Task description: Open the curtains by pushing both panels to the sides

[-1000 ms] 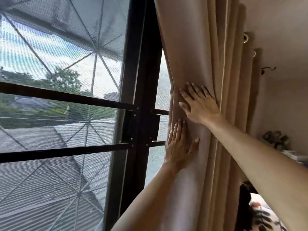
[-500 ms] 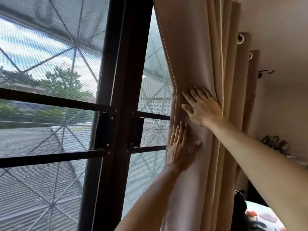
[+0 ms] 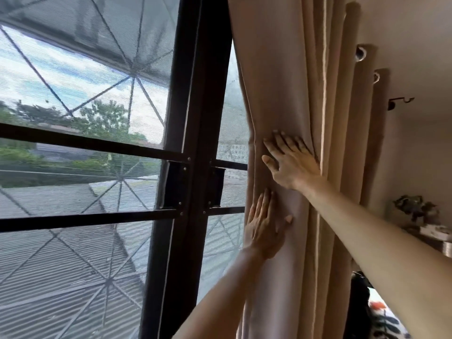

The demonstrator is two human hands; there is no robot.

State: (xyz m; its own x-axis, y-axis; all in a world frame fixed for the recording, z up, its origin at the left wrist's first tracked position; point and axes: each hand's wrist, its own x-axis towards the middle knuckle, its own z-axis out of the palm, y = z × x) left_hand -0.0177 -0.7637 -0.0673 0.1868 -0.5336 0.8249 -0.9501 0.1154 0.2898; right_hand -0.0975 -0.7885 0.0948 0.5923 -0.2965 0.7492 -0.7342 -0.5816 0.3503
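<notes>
A beige curtain panel (image 3: pixel 274 81) hangs bunched in folds at the right side of the window, its metal eyelets (image 3: pixel 361 53) visible near the top. My right hand (image 3: pixel 292 162) lies flat on the curtain's front fold, fingers spread. Below it my left hand (image 3: pixel 265 225) also presses flat against the same fold, fingers together pointing up, thumb out. Neither hand grips the cloth. No other curtain panel is in view.
A black window frame post (image 3: pixel 195 143) with horizontal bars (image 3: pixel 85 143) and a mesh screen fills the left. A curtain rod bracket (image 3: pixel 401 102) sticks out of the wall at right. A shelf with a small plant (image 3: pixel 415 209) is lower right.
The curtain edge has moved to the right under both flat hands, uncovering more window to the right of the black post. The view has shifted right as well.
</notes>
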